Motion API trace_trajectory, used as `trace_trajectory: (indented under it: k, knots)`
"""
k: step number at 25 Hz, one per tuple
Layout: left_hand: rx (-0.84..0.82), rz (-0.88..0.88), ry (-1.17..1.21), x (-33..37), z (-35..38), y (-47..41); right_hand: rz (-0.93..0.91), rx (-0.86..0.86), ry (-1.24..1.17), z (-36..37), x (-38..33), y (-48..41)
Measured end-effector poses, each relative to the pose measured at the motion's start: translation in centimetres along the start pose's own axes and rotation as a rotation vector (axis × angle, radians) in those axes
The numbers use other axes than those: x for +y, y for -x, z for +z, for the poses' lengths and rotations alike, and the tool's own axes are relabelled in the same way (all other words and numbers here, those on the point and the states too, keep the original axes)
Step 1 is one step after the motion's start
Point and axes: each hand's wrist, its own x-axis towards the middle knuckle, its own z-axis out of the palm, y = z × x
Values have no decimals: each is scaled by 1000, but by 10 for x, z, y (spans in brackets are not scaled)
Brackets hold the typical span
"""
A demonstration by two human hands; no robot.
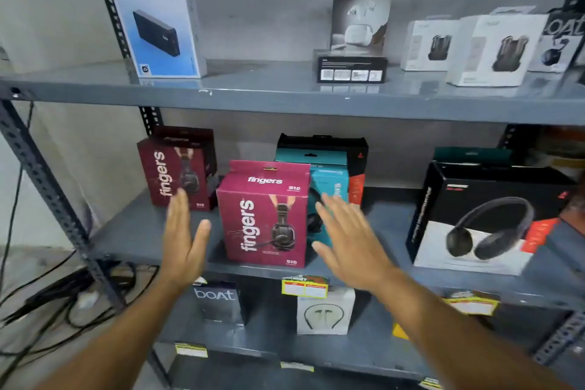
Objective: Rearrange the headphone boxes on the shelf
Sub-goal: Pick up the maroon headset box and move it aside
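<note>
A magenta "fingers" headphone box [264, 215] stands upright near the front edge of the grey middle shelf [133, 231]. My left hand [183, 237] is open just left of it, palm facing the box, not touching. My right hand [348, 241] is open just right of it, fingers spread, in front of a teal box [329, 180]. A darker maroon "fingers" box [177, 168] stands further back on the left. Behind the teal box is a black box with a red corner [323, 144]. A large black headphone box [484, 218] stands at the right.
The top shelf [253, 89] holds a white power-bank box [155, 9], a black earbud box [361, 16] on a flat black box, and white earbud boxes [493, 51]. Below are a boAt box [218, 302] and a white neckband box [326, 313]. Cables [57, 294] lie on the floor left.
</note>
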Motion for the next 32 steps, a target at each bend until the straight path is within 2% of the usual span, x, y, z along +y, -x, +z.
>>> trace_trajectory:
  k: [1,3,4,7,10,13,15,18,24,26,30,32]
  knots:
    - [-29,-161,111,-1,12,5,177,-72,-197,19,-14,-5]
    - [-155,-314,302,-2,33,8,463,-104,-481,46,-41,-15]
    - [-218,-345,402,6,42,11,545,-105,-580,57,-53,-18]
    - [-190,-440,616,5,53,9,674,-5,-781,71,-66,-21]
    - [-135,-424,694,10,32,13,656,102,-782,58,-67,-15]
    - [-97,-300,712,22,-7,15,636,252,-816,24,-63,-9]
    - [-114,-254,697,31,-26,17,653,302,-922,7,-58,-4]
    - [-118,-232,751,42,-39,25,623,288,-1042,-7,-61,6]
    - [-87,-328,789,31,-46,32,593,233,-1052,-4,-80,5]
    - [-83,-358,786,20,-53,28,595,175,-1065,10,-89,-1]
    - [87,-560,684,-38,-68,-5,525,-189,-1254,64,-130,-47]
    - [142,-661,642,-75,-71,-30,501,-293,-1273,99,-152,-85]
